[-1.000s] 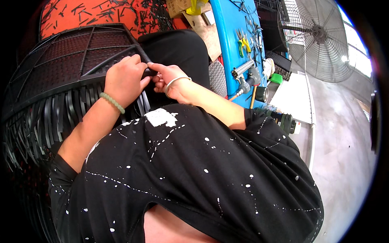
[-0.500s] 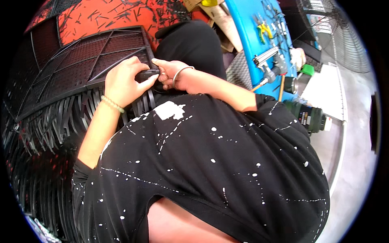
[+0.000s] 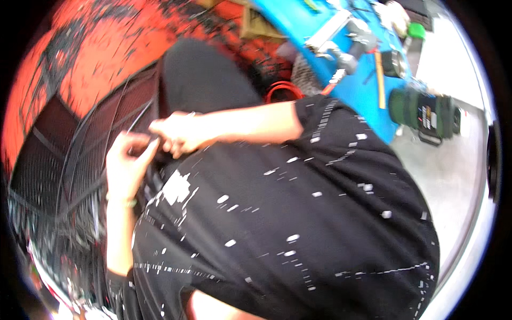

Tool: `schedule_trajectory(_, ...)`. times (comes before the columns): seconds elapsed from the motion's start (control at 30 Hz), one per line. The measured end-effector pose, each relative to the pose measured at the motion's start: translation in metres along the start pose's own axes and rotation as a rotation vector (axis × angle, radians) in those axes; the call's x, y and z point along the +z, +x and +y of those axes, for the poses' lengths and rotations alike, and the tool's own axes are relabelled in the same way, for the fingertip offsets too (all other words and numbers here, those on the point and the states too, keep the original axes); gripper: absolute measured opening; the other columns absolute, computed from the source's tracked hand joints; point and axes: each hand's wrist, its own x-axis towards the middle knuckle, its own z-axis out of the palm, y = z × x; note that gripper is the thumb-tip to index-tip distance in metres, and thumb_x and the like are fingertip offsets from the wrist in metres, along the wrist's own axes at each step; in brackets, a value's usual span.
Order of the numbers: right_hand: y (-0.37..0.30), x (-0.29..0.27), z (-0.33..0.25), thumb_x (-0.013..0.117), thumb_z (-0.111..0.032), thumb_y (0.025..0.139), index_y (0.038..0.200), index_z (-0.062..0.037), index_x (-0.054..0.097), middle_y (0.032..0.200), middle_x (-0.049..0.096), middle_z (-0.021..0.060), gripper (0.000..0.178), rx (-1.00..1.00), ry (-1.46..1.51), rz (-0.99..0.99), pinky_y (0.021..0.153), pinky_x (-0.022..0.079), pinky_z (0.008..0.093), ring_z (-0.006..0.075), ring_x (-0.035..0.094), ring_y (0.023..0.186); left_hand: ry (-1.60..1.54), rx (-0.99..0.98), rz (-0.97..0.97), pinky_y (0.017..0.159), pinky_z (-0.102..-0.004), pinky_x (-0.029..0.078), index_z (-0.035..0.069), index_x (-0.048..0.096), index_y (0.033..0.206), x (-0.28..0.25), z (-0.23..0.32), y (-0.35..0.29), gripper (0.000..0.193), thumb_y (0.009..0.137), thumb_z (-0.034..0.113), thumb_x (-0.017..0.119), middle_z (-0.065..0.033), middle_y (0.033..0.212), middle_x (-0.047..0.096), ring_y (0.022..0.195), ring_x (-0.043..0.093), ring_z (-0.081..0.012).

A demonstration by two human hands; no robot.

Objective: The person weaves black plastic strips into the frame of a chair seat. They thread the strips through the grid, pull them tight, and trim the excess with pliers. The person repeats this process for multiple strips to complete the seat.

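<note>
My left hand (image 3: 127,162) is closed around a small black tool handle (image 3: 137,148), blurred in the head view; its working end cannot be made out. Right beside it, my right hand (image 3: 178,134) has its fingers curled in and its thumb pointing toward the left hand. What those fingers grip, if anything, is hidden. Both hands are over the edge of a black woven panel (image 3: 98,141) with a ribbed frame, which leans against my bent knee (image 3: 205,74). Loose black strips (image 3: 74,229) hang from the panel's near edge.
A red surface (image 3: 128,45) strewn with black scraps lies beyond the panel. To the right, a blue table (image 3: 362,101) carries grey tools (image 3: 349,58) and an orange stick (image 3: 380,80). A dark green jug (image 3: 426,114) stands beyond its near end. A red cord loop (image 3: 285,84) lies past my forearm.
The view has turned, so my hands and the panel appear lower and further left. My hands stay close together, and the left one still holds the black handle.
</note>
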Motion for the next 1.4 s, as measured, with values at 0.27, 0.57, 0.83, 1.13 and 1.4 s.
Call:
schedule_trajectory(0.27, 0.035, 0.016, -0.029, 0.046, -0.041, 0.099, 0.069, 0.0003, 0.058, 0.057, 0.055, 0.0112, 0.053, 0.859, 0.932, 0.287, 0.042, 0.042, 0.0392, 0.0244, 0.053, 0.044, -0.113, -0.323, -0.146, 0.061, -0.0203, 0.042, 0.002, 0.066, 0.076, -0.01, -0.024, 0.013, 0.013, 0.079, 0.008, 0.077, 0.0028, 0.07, 0.061, 0.064, 0.051, -0.0039)
schedule_trajectory(0.57, 0.032, -0.016, 0.009, 0.053, -0.034, 0.097, 0.085, 0.0012, 0.059, 0.062, 0.059, 0.007, 0.037, 0.273, 0.687, 0.116, 0.054, 0.049, 0.0332, 0.0199, 0.058, 0.054, -0.239, -0.062, -0.235, 0.076, -0.0245, 0.043, 0.001, 0.065, 0.08, -0.038, -0.013, 0.036, 0.007, 0.083, 0.004, 0.071, -0.001, 0.082, 0.061, 0.079, 0.055, -0.0103)
schedule_trajectory(0.83, 0.026, -0.022, -0.017, 0.048, -0.039, 0.099, 0.077, -0.0011, 0.062, 0.063, 0.059, 0.0065, 0.046, 0.62, 0.936, 0.233, 0.053, 0.047, 0.0304, 0.0171, 0.055, 0.054, -0.351, -0.289, -0.428, 0.082, -0.0237, 0.043, 0.0, 0.07, 0.089, -0.041, -0.001, 0.057, 0.006, 0.084, 0.003, 0.07, -0.0002, 0.089, 0.06, 0.087, 0.055, -0.0093)
schedule_trajectory(1.13, 0.03, -0.021, -0.023, 0.046, -0.044, 0.099, 0.077, -0.0008, 0.063, 0.063, 0.059, 0.0094, 0.051, 0.714, 0.999, 0.25, 0.054, 0.047, 0.0295, 0.0183, 0.056, 0.054, -0.493, -0.211, -0.547, 0.084, -0.0243, 0.044, -0.001, 0.071, 0.093, -0.05, -0.019, 0.062, 0.011, 0.082, -0.001, 0.07, -0.0024, 0.092, 0.06, 0.09, 0.056, -0.0113)
schedule_trajectory(1.4, 0.027, -0.024, -0.042, 0.05, -0.043, 0.098, 0.075, -0.0009, 0.06, 0.06, 0.057, 0.0087, 0.048, 0.812, 1.012, 0.341, 0.05, 0.048, 0.0311, 0.0186, 0.054, 0.05, -0.49, -0.061, -0.414, 0.083, -0.0241, 0.044, 0.001, 0.072, 0.094, -0.044, -0.016, 0.049, 0.013, 0.081, 0.001, 0.072, -0.0034, 0.09, 0.062, 0.089, 0.056, -0.0113)
